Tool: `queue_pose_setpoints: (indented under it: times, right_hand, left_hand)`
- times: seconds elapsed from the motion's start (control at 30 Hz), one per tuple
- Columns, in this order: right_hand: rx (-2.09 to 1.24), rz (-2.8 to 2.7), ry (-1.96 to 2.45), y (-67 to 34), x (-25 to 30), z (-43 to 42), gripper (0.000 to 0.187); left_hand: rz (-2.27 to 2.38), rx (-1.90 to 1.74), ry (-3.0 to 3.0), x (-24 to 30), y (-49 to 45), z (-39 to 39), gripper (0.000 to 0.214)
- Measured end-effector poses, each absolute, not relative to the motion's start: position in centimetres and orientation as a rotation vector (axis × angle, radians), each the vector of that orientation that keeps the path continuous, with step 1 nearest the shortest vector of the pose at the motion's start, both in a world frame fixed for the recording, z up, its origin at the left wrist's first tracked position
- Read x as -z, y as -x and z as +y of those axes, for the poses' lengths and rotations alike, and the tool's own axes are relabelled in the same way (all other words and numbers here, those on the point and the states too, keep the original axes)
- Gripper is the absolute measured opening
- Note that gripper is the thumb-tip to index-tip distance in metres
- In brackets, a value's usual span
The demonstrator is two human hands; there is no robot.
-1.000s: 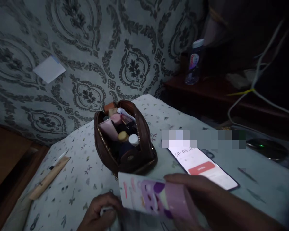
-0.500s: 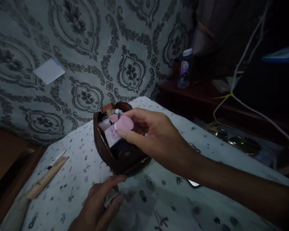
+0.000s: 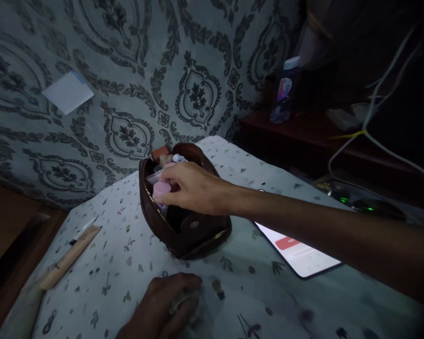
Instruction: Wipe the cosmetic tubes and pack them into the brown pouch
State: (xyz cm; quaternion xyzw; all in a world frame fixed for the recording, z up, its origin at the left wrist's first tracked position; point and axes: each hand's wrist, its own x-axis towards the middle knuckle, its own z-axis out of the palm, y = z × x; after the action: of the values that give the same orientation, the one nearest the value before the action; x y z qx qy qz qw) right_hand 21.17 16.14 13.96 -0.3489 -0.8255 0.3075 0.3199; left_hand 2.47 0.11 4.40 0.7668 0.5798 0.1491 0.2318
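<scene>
A dark brown zip pouch point(image 3: 198, 238) stands unzipped on the bed, several small toiletries inside it. My right hand point(image 3: 191, 188) reaches into its left side, fingers closed around a tube with a pink cap point(image 3: 161, 189). The cap points up and the tube's lower part is down in the pouch, partly hidden. A white-capped item point(image 3: 178, 158) and a flat pale packet point(image 3: 153, 178) sit close to my fingers. In front of the pouch, my left hand point(image 3: 166, 303) rests low over the sheet, its fingers curled around something small and whitish, too blurred to name.
A lit phone point(image 3: 304, 256) lies under my right forearm. On the left are a pen point(image 3: 83, 230) and a flat tan strip point(image 3: 70, 258). A plastic bottle point(image 3: 284, 90) stands on the dark red table point(image 3: 259, 123), with a white cable point(image 3: 395, 153) hanging at the right.
My right hand has lowered the pink-capped tube from above the pouch into its left side. The view has shifted slightly, and more of the phone shows.
</scene>
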Motion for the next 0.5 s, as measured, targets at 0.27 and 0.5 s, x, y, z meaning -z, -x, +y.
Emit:
queue_pose_setpoints:
  times: [0.27, 0.5]
  right_hand:
    - [-0.925, -2.442, 0.820, -21.3, -14.2, 16.7, 0.026]
    - [-0.984, -2.541, 0.763, -21.8, -13.9, 16.5, 0.025]
  left_hand:
    - [1.494, -0.346, -2.104, -3.4, -2.2, 0.2, 0.035]
    - [1.454, -0.326, -2.150, -2.6, -2.6, 0.1, 0.030]
